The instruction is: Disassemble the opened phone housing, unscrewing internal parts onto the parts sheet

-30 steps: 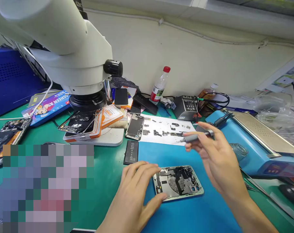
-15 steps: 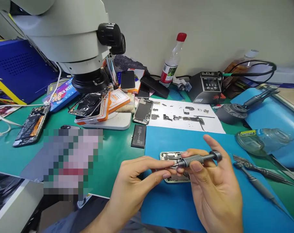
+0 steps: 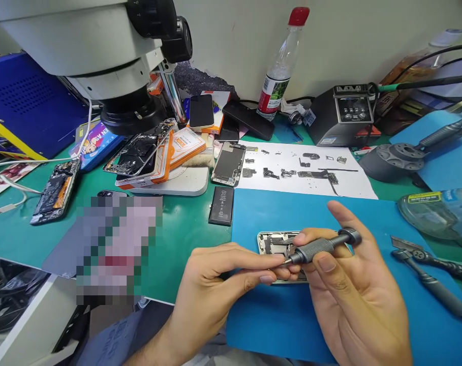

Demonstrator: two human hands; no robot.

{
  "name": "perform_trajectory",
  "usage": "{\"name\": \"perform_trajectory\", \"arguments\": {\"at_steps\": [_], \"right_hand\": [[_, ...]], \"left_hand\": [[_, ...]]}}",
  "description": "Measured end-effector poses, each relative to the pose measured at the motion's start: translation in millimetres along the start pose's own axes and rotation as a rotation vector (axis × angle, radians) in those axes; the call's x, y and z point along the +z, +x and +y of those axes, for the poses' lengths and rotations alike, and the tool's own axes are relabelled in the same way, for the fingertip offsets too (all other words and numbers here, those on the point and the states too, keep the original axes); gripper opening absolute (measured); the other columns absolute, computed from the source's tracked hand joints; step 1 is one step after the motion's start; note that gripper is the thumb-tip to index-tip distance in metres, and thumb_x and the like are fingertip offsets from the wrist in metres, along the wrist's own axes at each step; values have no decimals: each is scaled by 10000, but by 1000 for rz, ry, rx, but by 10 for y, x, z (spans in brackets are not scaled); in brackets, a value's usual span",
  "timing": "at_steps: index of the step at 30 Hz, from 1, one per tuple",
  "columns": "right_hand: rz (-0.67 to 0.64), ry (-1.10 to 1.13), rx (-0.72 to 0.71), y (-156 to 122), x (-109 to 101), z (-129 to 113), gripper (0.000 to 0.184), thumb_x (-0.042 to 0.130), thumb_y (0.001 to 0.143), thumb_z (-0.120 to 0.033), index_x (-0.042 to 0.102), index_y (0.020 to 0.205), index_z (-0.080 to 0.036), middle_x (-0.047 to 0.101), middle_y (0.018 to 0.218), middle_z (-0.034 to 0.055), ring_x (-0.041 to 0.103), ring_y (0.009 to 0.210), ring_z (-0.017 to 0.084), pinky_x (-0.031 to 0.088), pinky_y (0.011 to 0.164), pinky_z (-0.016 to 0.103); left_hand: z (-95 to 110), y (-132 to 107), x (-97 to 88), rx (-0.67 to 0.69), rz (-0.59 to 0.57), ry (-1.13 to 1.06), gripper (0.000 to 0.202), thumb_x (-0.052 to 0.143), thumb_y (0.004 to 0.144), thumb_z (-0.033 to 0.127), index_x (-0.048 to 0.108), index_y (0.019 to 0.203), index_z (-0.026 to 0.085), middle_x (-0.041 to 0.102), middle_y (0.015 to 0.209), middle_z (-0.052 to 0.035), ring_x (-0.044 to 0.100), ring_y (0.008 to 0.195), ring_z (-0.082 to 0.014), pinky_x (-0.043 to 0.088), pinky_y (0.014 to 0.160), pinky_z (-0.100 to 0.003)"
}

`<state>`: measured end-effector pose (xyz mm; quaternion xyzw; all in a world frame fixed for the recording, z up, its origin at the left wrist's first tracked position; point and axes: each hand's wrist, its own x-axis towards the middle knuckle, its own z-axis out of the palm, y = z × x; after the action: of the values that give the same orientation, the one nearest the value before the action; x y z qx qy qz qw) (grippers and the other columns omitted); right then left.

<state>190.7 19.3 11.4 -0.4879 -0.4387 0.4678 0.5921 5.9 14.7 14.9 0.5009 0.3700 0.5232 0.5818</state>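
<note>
My right hand (image 3: 352, 300) is closed around a small grey screwdriver (image 3: 321, 246), held level with its tip pointing left. My left hand (image 3: 219, 284) pinches at that tip with thumb and forefinger; whatever sits between the fingers is too small to see. Both hands hover over an opened phone body (image 3: 275, 243) lying on a blue mat (image 3: 368, 315), and they hide most of it.
A white microscope (image 3: 101, 56) stands at the back left over phones and orange boxes. A white sheet (image 3: 303, 173) carries several small phone parts. A battery (image 3: 221, 205), a plastic bottle (image 3: 282, 71), a soldering station (image 3: 345, 117) and tweezers (image 3: 432, 277) lie around.
Both hands came off the phone and met above it: the left now pinches the screwdriver's tip. The view has dropped and moved closer to the desk.
</note>
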Motion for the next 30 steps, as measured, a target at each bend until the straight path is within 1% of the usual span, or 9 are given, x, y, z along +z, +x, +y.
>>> {"name": "perform_trajectory", "arguments": {"at_steps": [3, 7, 10, 13, 16, 19, 22, 27, 30], "right_hand": [[-7, 4, 1, -10, -10, 5, 533, 731, 1039, -427, 574, 1548, -426, 783, 1052, 42, 748, 703, 184, 687, 601, 280], [19, 62, 28, -15, 6, -10, 557, 795, 998, -403, 608, 1522, -422, 786, 1036, 43, 773, 755, 195, 694, 616, 266], [44, 137, 48, -4, 39, -42, 551, 836, 960, -348, 644, 1475, -394, 781, 1001, 31, 766, 725, 189, 684, 585, 266], [55, 211, 71, 7, 60, -67, 539, 857, 931, -295, 681, 1432, -389, 779, 989, 12, 768, 701, 173, 677, 584, 251], [57, 217, 76, 7, 59, -67, 539, 854, 937, -302, 688, 1440, -402, 782, 1009, 14, 778, 725, 171, 682, 611, 245], [49, 207, 77, 2, 50, -55, 534, 853, 941, -310, 690, 1439, -415, 782, 1015, 14, 783, 745, 171, 684, 622, 238], [43, 202, 75, -6, 39, -46, 534, 861, 934, -306, 695, 1429, -418, 786, 1006, 9, 793, 757, 172, 690, 634, 235], [23, 193, 71, -15, 13, -32, 557, 845, 947, -287, 684, 1465, -415, 799, 1018, 9, 815, 805, 173, 716, 732, 247], [20, 197, 73, -10, 4, -23, 549, 829, 958, -276, 684, 1472, -403, 794, 1009, 11, 805, 800, 166, 710, 719, 235]], "left_hand": [[-13, -3, -1, 0, 12, 36, 379, 805, 1000, 67, 892, 1181, 389, 897, 1052, 61, 845, 969, -145, 645, 898, -209], [-23, 5, -6, 5, 12, 70, 343, 813, 1004, 92, 891, 1185, 372, 897, 1048, 54, 838, 944, -151, 640, 879, -221], [-26, 9, -8, 44, 3, 97, 319, 802, 1019, 111, 881, 1221, 344, 897, 1063, 37, 834, 918, -152, 637, 874, -233], [-40, 1, -12, 85, -33, 99, 354, 765, 1050, 110, 853, 1295, 350, 894, 1103, 47, 820, 909, -124, 623, 882, -214], [-61, -13, -19, 110, -56, 99, 400, 729, 1074, 104, 819, 1362, 367, 888, 1146, 65, 800, 911, -97, 608, 900, -194], [-70, -24, -27, 129, -64, 110, 409, 717, 1084, 105, 804, 1393, 357, 887, 1156, 61, 785, 896, -89, 603, 913, -194], [-61, -27, -33, 128, -69, 109, 408, 715, 1087, 106, 802, 1395, 359, 887, 1157, 63, 782, 893, -87, 602, 915, -196], [-48, -30, -39, 106, -80, 91, 420, 724, 1083, 108, 801, 1390, 384, 885, 1161, 75, 780, 888, -87, 602, 902, -192], [-49, -37, -41, 90, -86, 81, 425, 712, 1087, 100, 801, 1390, 385, 885, 1165, 73, 789, 921, -93, 603, 903, -193]]}}
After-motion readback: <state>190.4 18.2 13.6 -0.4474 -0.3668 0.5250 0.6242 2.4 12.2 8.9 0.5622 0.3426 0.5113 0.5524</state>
